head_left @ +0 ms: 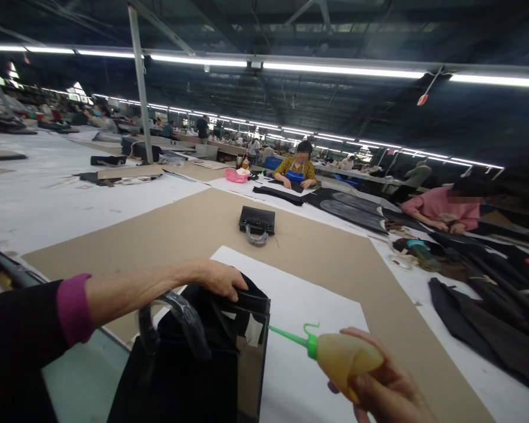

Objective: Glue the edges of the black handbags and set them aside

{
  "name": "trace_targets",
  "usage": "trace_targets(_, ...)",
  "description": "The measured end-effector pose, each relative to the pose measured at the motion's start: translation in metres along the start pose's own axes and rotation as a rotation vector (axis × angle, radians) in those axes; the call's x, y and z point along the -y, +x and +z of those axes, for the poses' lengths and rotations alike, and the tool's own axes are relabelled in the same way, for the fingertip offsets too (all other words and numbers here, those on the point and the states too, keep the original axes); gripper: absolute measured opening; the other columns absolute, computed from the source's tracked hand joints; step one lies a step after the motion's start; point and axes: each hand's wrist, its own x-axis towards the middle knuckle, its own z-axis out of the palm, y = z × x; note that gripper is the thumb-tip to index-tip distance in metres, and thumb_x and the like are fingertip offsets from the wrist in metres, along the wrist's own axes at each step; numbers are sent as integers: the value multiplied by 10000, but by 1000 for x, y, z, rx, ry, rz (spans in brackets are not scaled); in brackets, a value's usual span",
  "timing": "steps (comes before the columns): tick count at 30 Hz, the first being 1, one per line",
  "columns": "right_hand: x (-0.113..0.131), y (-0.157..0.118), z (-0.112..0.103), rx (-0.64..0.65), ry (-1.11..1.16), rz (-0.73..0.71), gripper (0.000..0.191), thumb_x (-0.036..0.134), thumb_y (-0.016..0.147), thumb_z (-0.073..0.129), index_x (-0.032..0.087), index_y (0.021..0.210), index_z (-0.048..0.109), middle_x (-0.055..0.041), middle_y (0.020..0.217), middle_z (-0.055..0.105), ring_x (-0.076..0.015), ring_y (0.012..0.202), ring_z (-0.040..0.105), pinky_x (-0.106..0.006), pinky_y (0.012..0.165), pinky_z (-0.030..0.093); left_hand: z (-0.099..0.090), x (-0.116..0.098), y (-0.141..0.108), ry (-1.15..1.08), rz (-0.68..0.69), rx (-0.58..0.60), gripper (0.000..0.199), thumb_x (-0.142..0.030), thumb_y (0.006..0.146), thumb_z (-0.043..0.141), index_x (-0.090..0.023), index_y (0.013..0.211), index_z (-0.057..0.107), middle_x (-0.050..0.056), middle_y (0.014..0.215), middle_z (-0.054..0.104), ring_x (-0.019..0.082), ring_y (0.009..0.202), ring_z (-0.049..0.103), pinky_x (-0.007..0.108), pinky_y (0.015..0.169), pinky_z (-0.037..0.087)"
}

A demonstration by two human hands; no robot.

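My left hand [224, 279] reaches over a large black handbag [180, 376] and rests on its upper edge, fingers curled around the black material there. The bag's handle [187, 320] arches up below my forearm in clear wrapping. In my right hand [385, 376] is a squeeze glue bottle [346, 358], yellowish, with a green cap and a long green nozzle. The nozzle's tip points left and is at or very near the bag's glossy side edge. Whether it touches, I cannot tell.
A small black handbag [257, 220] lies on the brown board [335, 252] beyond a white sheet [308, 305]. Black pieces [348, 208] lie along the right. Two people work across the table, one in a yellow patterned top [308, 170], one in pink [441, 208]. A post [140, 82] stands at left.
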Motion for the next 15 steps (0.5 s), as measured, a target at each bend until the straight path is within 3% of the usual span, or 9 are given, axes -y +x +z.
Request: trace_targets(15, 9, 42, -4, 84, -43, -74, 462, 290, 631, 808, 173, 1024, 594, -118, 802, 697, -239, 597, 648, -166, 324, 376, 3, 15, 14, -165, -8, 9, 331, -146, 653, 548, -220, 939, 699, 3, 827, 697, 195, 752, 613, 267, 660, 469)
